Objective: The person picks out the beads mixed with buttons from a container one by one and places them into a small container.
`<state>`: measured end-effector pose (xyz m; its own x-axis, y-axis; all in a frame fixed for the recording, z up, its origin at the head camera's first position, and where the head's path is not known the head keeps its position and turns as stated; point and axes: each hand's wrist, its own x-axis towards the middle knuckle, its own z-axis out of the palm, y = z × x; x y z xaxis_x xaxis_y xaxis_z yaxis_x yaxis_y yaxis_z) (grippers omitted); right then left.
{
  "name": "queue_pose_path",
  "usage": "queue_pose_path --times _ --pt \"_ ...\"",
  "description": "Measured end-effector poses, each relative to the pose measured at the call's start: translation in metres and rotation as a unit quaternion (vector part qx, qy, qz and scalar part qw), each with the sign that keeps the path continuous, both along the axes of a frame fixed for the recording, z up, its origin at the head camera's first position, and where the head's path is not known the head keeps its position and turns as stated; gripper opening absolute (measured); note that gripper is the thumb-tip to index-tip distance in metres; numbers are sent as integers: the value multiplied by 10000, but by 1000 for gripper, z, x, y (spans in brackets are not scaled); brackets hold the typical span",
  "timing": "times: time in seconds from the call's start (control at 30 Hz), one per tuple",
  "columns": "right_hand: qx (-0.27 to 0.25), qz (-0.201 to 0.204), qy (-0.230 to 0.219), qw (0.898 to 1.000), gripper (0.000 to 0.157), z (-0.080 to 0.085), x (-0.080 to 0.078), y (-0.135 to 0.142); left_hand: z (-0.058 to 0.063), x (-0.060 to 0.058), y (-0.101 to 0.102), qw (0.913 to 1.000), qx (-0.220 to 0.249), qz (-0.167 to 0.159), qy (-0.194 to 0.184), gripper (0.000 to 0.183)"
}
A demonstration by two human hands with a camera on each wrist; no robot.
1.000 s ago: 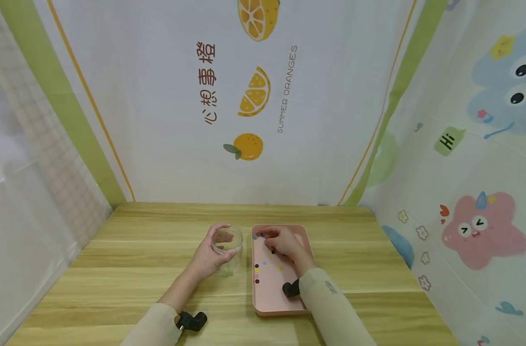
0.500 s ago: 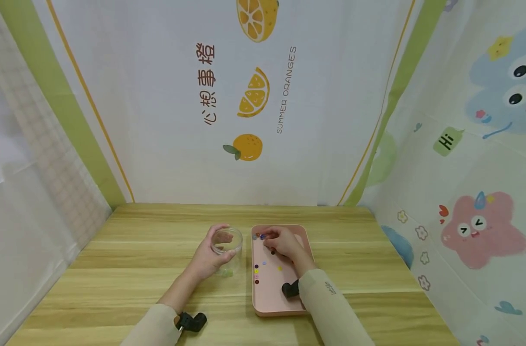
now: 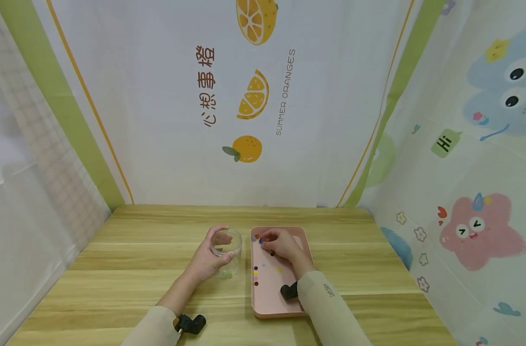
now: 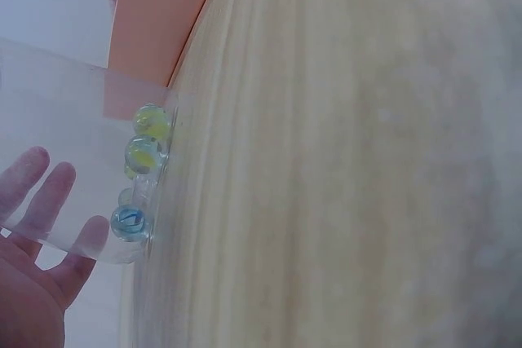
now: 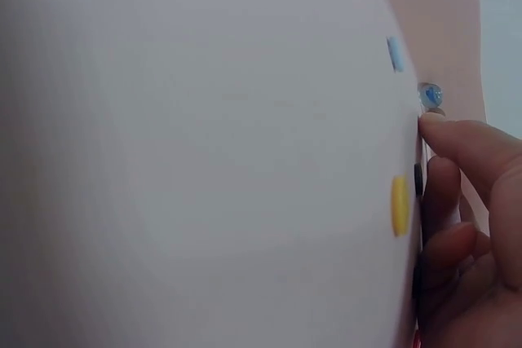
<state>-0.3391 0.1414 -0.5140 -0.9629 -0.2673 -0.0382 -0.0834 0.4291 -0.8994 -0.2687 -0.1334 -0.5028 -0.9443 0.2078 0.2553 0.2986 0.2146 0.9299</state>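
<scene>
My left hand [image 3: 207, 255] grips a clear jar [image 3: 231, 263] around its side, just left of a pink tray [image 3: 272, 302]. Yellow-green marbles [image 4: 143, 154] and a blue-swirled marble [image 4: 128, 222] lie at the bottom of the jar. Inside the tray's far left corner, my right hand [image 3: 284, 245] has thumb and forefinger at a dark blue marble [image 3: 261, 241], apparently pinching it; the contact is partly hidden. Beside it sit an orange-brown marble [image 3: 257, 236] and a pale one with a blue swirl [image 5: 431, 94].
Several small flat discs, like buttons, line the tray's left side, among them a yellow disc [image 3: 256, 273] and a dark red disc [image 3: 256, 283]. Another yellow disc [image 5: 399, 205] lies nearer the middle. The wooden table [image 3: 142, 269] ends at a hanging cloth [image 3: 168, 168].
The dark blue marble has shifted slightly toward me with my right fingertips, away from the orange-brown one. My left hand keeps the jar where it was.
</scene>
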Motion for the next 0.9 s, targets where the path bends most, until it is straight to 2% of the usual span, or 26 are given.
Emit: queue_pose_path --times 0.37,0.67,0.9 --pt "-15 -54 13 10000 18 0 2 0 -2 0 -1 10000 -30 -20 28 77" --pt "-521 -198 -166 9983 20 -1 2 4 -4 0 -1 10000 21 -45 14 77" --pt "-396 -297 -171 9986 20 0 0 4 -2 1 0 10000 10 -28 -10 77"
